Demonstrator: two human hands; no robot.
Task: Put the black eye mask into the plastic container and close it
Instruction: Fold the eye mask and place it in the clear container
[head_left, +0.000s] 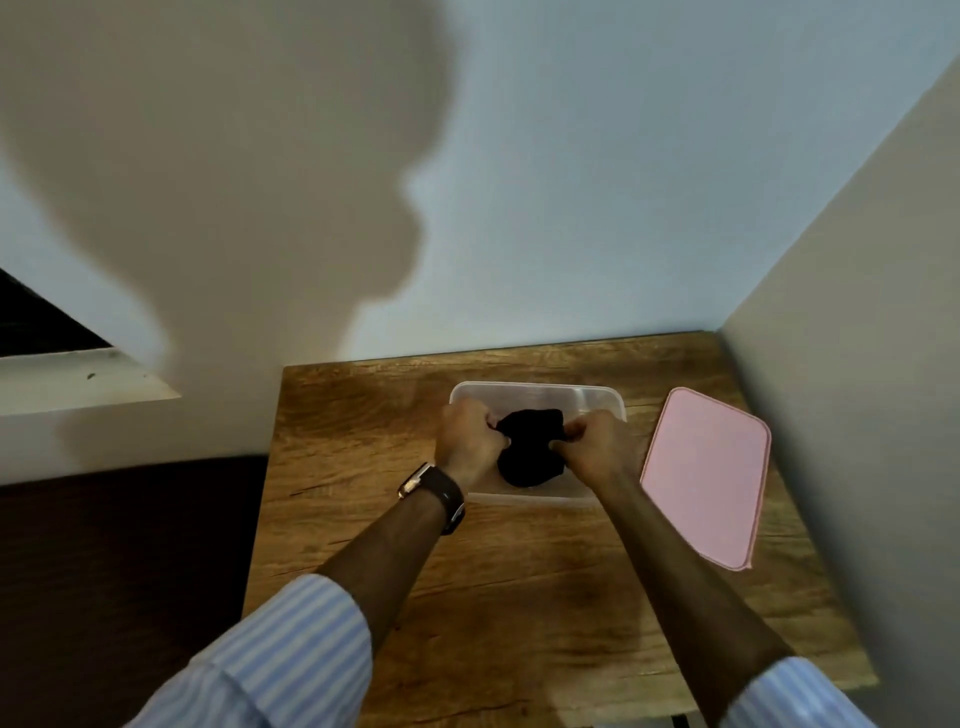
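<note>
A clear plastic container stands open on the wooden table, towards its far side. The black eye mask is bunched up over the container's inside. My left hand grips the mask's left end and my right hand grips its right end, both with fingers closed on the fabric. Both hands hover over the container and hide its near corners. The pink lid lies flat on the table just right of the container, apart from it.
The wooden table sits in a corner, with a white wall behind and another wall close on the right. A white window sill is at the far left. Dark floor lies left of the table.
</note>
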